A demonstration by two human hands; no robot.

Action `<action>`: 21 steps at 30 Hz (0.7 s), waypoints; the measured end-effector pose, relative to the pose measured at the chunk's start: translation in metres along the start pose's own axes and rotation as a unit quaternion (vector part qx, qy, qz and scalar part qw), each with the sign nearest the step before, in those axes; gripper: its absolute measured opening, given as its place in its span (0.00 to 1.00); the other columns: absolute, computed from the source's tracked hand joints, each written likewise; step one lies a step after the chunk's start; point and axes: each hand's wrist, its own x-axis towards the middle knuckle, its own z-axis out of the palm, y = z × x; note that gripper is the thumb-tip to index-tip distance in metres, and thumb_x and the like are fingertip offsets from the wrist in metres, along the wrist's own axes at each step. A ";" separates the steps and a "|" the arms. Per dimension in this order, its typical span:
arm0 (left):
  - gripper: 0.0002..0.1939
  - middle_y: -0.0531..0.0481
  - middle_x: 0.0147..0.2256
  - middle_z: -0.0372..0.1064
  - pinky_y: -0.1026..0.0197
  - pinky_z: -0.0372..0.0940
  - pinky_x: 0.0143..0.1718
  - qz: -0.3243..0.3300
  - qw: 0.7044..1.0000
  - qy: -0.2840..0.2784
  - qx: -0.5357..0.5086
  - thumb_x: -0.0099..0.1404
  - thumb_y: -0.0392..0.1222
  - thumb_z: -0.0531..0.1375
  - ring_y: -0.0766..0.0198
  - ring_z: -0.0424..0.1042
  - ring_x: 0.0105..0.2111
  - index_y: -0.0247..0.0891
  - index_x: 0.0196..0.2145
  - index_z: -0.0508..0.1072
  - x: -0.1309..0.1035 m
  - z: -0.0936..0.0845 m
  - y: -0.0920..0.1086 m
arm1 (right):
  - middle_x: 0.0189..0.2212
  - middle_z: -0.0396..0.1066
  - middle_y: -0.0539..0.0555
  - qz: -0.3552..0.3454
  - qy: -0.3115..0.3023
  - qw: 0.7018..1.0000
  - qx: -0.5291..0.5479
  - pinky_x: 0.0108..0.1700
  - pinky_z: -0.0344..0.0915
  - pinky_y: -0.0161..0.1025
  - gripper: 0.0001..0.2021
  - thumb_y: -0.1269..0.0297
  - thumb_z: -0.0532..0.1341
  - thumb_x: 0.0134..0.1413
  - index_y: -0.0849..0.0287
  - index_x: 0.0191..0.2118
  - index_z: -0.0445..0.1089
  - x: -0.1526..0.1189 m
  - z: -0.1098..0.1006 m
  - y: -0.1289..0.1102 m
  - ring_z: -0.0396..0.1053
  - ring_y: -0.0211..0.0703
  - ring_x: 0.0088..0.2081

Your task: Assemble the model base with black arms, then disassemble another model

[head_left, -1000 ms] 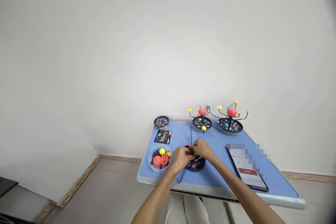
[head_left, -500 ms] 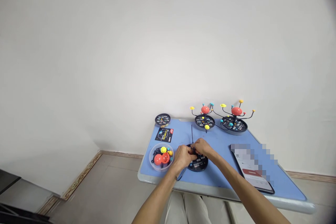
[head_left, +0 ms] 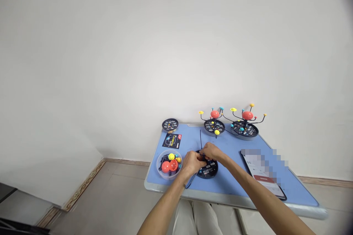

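A round black base (head_left: 210, 170) with small printed labels lies near the table's front edge. My left hand (head_left: 193, 161) is closed over the base's left side, its fingertips pinching at the centre. From the right, my right hand (head_left: 211, 151) pinches at the same spot, close to the left fingertips. One thin black rod (head_left: 200, 138) sticks out beyond the fingers, away from me. Another, bent black rod (head_left: 190, 184) runs from under the left hand toward the front edge. My fingers hide where the rods meet the base.
Left of my hands, a clear round tub (head_left: 157, 163) holds red half-balls and small coloured pieces. Behind it lie a black printed card (head_left: 172, 141) and another round base (head_left: 170, 124). Two solar system models (head_left: 214, 114) (head_left: 247, 115) stand at the back. A phone (head_left: 263, 178) lies at right.
The view has shifted very slightly. Both hands stay pinched at the middle of the base, with hardly any movement of the fingers or rods.
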 end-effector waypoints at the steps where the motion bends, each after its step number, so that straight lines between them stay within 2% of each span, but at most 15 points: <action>1: 0.05 0.57 0.17 0.62 0.64 0.45 0.23 0.002 1.000 0.000 0.001 0.52 0.36 0.65 0.70 0.58 0.20 0.34 0.25 0.82 0.000 0.000 0.000 | 0.08 0.56 0.47 0.002 0.000 1.000 -0.003 0.21 0.54 0.33 0.18 0.70 0.59 0.50 0.58 0.11 0.61 0.000 0.000 -0.001 0.57 0.34 0.15; 7: 0.05 0.56 0.17 0.62 0.64 0.45 0.22 -0.003 1.000 -0.006 0.004 0.52 0.37 0.65 0.70 0.60 0.21 0.33 0.24 0.80 0.000 -0.001 0.003 | 0.10 0.58 0.48 -0.002 0.004 1.000 0.000 0.22 0.54 0.33 0.18 0.69 0.58 0.51 0.58 0.13 0.62 -0.001 -0.003 -0.005 0.58 0.35 0.16; 17: 0.05 0.55 0.17 0.64 0.64 0.48 0.23 0.004 1.000 0.007 0.000 0.52 0.38 0.66 0.68 0.61 0.22 0.34 0.23 0.80 0.001 -0.001 0.002 | 0.11 0.57 0.46 -0.067 0.042 0.996 0.052 0.23 0.52 0.31 0.15 0.70 0.57 0.52 0.60 0.15 0.64 -0.019 -0.030 -0.026 0.56 0.32 0.17; 21: 0.04 0.56 0.17 0.64 0.65 0.51 0.23 -0.002 1.000 0.001 -0.019 0.51 0.38 0.67 0.68 0.63 0.21 0.35 0.25 0.80 0.002 -0.002 0.001 | 0.10 0.55 0.45 -0.071 0.035 0.993 0.091 0.21 0.49 0.32 0.17 0.68 0.56 0.53 0.59 0.15 0.62 -0.030 -0.036 -0.029 0.53 0.31 0.16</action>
